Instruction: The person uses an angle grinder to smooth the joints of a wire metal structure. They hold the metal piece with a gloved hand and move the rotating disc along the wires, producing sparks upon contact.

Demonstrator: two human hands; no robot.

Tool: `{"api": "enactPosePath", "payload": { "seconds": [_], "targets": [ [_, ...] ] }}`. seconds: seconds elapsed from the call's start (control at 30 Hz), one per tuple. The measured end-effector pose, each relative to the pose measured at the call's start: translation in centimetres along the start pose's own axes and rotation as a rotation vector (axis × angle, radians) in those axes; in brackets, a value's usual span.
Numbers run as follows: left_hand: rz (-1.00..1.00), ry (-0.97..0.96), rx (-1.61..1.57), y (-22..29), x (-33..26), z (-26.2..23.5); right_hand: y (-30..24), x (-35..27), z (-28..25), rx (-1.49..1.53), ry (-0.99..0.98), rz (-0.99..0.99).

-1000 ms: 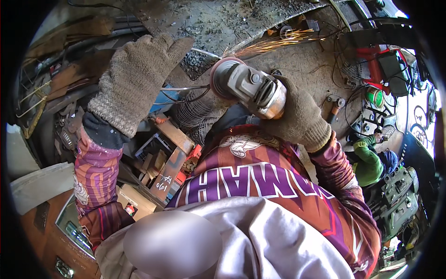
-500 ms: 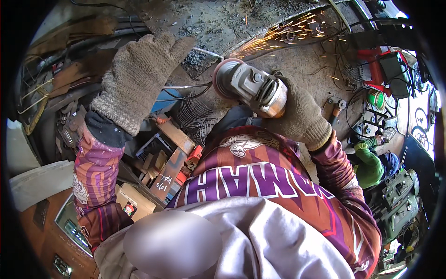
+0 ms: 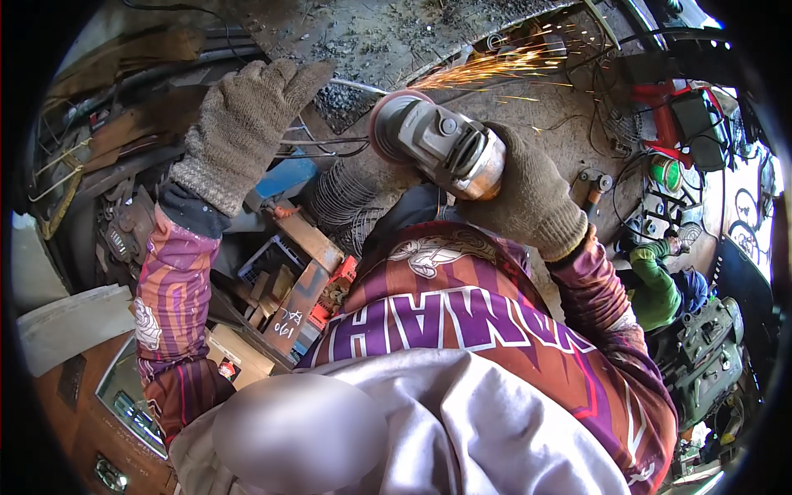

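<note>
In a knitted brown glove, my left hand [image 3: 247, 128] is closed on a thin metal rod [image 3: 356, 85] whose bright end sticks out past the fingers. The glove hides the rest of the rod. My right hand [image 3: 528, 194], gloved the same way, grips a grey and orange angle grinder [image 3: 450, 148] by its body. The grinder's reddish disc [image 3: 394, 124] meets the rod's tip, or lies very close to it. From there a stream of orange sparks [image 3: 487, 70] flies off to the upper right.
A grit-covered metal bench top [image 3: 371, 37] lies ahead. Coiled wire [image 3: 342, 198] and a wooden box of parts [image 3: 301, 297] stand below my hands. A second grinder [image 3: 596, 188] rests on the floor at right. Farther right, a person in green [image 3: 656, 280] crouches near a red machine [image 3: 660, 124].
The grinder and my right hand have shifted slightly left and up. The rod's tip has moved a little left and up with my left fingers. Sparks still fly, in a flatter stream.
</note>
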State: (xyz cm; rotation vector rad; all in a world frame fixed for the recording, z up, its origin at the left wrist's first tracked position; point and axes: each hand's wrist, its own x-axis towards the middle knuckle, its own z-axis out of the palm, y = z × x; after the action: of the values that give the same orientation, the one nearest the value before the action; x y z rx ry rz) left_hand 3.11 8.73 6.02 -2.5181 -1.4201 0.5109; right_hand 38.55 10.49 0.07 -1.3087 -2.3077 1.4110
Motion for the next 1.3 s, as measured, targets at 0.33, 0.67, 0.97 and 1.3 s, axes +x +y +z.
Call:
{"api": "enactPosePath", "payload": {
  "seconds": [0.33,0.67,0.97,1.3],
  "targets": [
    [-0.025,0.018,0.019,0.2,-0.3,0.6,-1.0,0.2,-0.7,0.054,-0.043,0.055],
    [-0.022,-0.042,-0.048,0.3,0.4,-0.4,-0.8,-0.1,-0.7,-0.019,-0.013,0.024],
    [0.004,-0.07,-0.037,0.4,0.9,-2.2,0.2,-0.3,-0.2,0.041,0.014,-0.002],
    [-0.029,-0.221,-0.07,1.9,3.0,-5.6,1.2,-1.7,0.8,0.085,0.019,0.035]
  ]
}}
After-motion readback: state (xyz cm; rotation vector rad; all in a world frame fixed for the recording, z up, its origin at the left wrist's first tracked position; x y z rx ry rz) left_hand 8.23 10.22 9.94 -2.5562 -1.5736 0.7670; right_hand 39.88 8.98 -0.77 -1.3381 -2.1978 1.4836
